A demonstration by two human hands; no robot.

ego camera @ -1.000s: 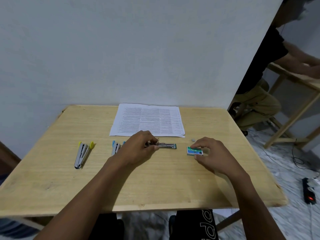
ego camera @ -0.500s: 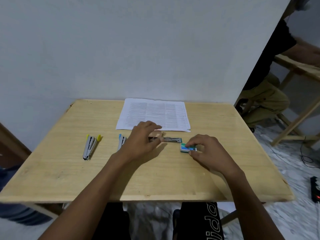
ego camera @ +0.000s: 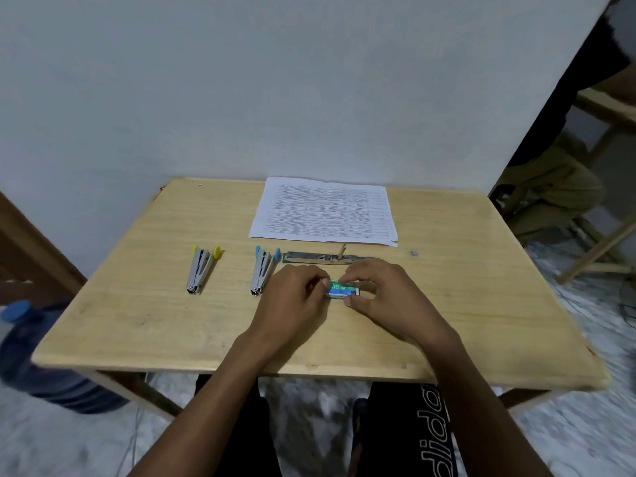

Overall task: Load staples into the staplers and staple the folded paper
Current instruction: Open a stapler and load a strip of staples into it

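Green staple box [ego camera: 342, 290] is gripped at mid worktop [ego camera: 137, 304] by fingers of both left hand [ego camera: 292, 304] and right hand [ego camera: 385, 297]. Just beyond, the opened stapler [ego camera: 323, 258] lies before the paper [ego camera: 325, 211].

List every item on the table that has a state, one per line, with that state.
Yellow-tipped stapler: shut, lying flat, untouched.
Blue-tipped stapler: shut, lying flat beside the left hand.
Green stapler: opened out flat, untouched.
Staple box: held between both hands; open or shut, cannot tell.
Right hand: fingers pinching the box.
Printed paper: flat, unfolded, unstapled.
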